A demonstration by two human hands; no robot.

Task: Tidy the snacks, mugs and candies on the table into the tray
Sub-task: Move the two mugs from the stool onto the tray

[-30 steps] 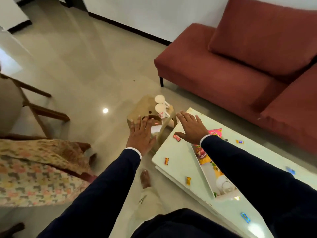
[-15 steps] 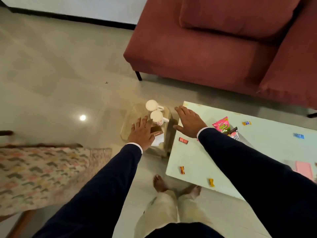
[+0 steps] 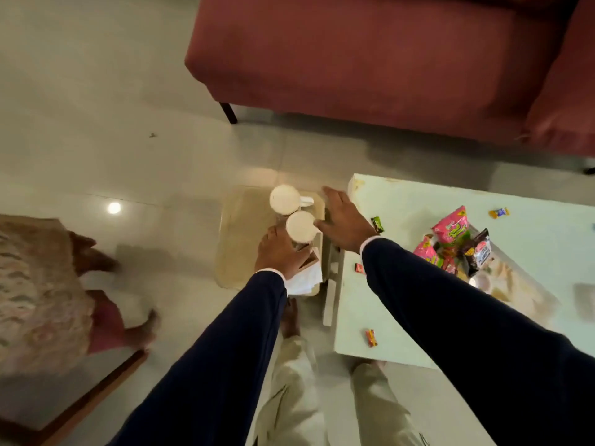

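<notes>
Two white mugs are seen from above on a pale wooden tray [image 3: 240, 239] just off the left end of the white table [image 3: 418, 201] — the far mug [image 3: 284, 199] with its handle turned toward the table, the near mug [image 3: 301, 226] just beside it. The left hand [image 3: 279, 254] is laid palm-down at the near mug's near side, fingers loosely spread; whether its fingertips touch the mug cannot be told. The right hand [image 3: 346, 220] is held palm-down beside the same mug on the table side, fingers straight and spread, thumb tip at the mug's rim; nothing is gripped. White paper [image 3: 304, 280] lies under the left wrist. On the table, small wrapped candies are scattered — a green one [image 3: 377, 224] near the right wrist, a red one [image 3: 371, 337] near the front edge, a yellow one [image 3: 498, 212] farther right — and pink and dark snack packets [image 3: 457, 243] are heaped together. A red sofa [image 3: 370, 59] stands behind.
</notes>
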